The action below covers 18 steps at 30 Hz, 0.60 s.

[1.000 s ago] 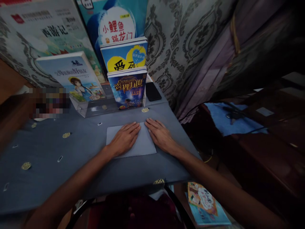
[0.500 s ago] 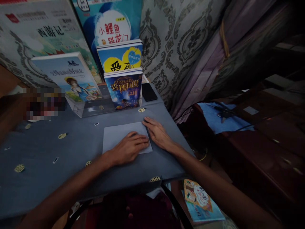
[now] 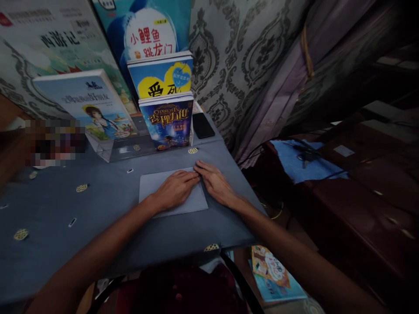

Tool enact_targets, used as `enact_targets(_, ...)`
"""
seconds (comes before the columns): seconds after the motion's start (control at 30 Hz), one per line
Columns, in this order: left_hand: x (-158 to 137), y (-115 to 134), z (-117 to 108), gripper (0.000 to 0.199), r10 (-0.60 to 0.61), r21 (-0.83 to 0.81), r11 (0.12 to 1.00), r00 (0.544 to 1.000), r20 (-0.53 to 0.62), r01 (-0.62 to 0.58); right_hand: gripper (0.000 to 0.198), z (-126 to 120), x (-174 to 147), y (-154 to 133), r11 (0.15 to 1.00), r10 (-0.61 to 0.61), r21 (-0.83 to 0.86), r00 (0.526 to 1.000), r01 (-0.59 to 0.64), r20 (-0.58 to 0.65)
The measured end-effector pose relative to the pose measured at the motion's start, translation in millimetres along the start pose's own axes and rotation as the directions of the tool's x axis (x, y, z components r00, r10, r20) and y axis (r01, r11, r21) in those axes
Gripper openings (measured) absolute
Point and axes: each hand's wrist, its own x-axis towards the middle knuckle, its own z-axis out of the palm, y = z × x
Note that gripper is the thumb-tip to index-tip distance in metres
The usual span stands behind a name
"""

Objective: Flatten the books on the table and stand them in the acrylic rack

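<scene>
A pale sheet of paper (image 3: 190, 208), perhaps folded, lies flat on the dark blue-grey tablecloth (image 3: 108, 205). My left hand (image 3: 176, 188) rests palm down on the sheet, its fingers stretched toward the upper right corner. There its fingertips meet those of my right hand (image 3: 214, 183), which lies along the sheet's right edge with fingers extended. Neither hand grasps anything. The far right corner of the paper is partly hidden under the fingers.
Several books, among them a dark blue one (image 3: 170, 124), stand in a clear holder (image 3: 124, 151) beyond the paper. A black phone (image 3: 203, 125) lies beside them. At far left are another person's arm (image 3: 11, 152) and a blurred patch. More books (image 3: 278, 279) lie below the table's right side.
My left hand has slid away from me along the sheet's right side, up to my right fingertips. My right hand stays in about the same place. The view has shifted slightly.
</scene>
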Motion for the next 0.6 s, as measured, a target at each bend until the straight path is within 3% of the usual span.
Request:
enact_targets(0.4,0,-4,7,0.040,-0.067,0.051,0.996,0.998,-0.016,0.068,0.046,-8,2,-14,0.994,0.044,0.104,0.996,-0.036,-0.082)
enact_targets(0.6,-2,-2,4,0.030,0.006,0.091,0.996,0.999,-0.050,-0.001,0.041,-7,3,-15,0.997,0.013,0.080,0.998,-0.008,-0.063)
